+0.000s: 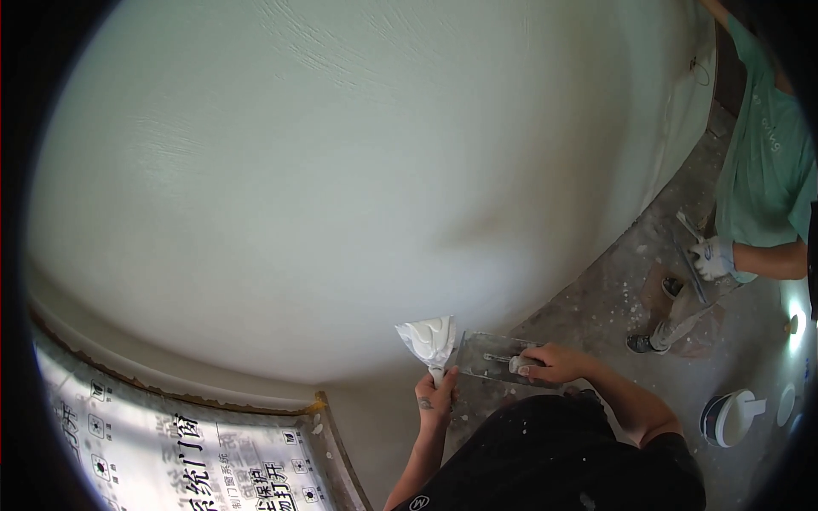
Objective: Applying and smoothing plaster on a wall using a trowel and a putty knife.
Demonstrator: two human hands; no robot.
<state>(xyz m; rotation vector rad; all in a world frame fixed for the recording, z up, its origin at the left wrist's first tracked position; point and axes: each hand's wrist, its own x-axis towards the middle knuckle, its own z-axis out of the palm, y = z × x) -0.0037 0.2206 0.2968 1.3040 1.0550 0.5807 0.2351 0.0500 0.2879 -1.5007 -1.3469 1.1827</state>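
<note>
My left hand is closed round the handle of a putty knife. Its wide blade points up and carries a thick load of white putty. Just to the right, my right hand grips the handle of a flat rectangular plastering trowel. The trowel's plate looks grey and smeared, and its left edge is close to the putty knife; I cannot tell whether they touch. Both tools are held in front of a pale plastered wall, which shows ridged streaks near its top.
A co-worker in a green shirt stands at the right, a gloved hand holding a trowel. A white bucket sits on the spattered floor at the lower right. Printed protective film covers a window at the lower left.
</note>
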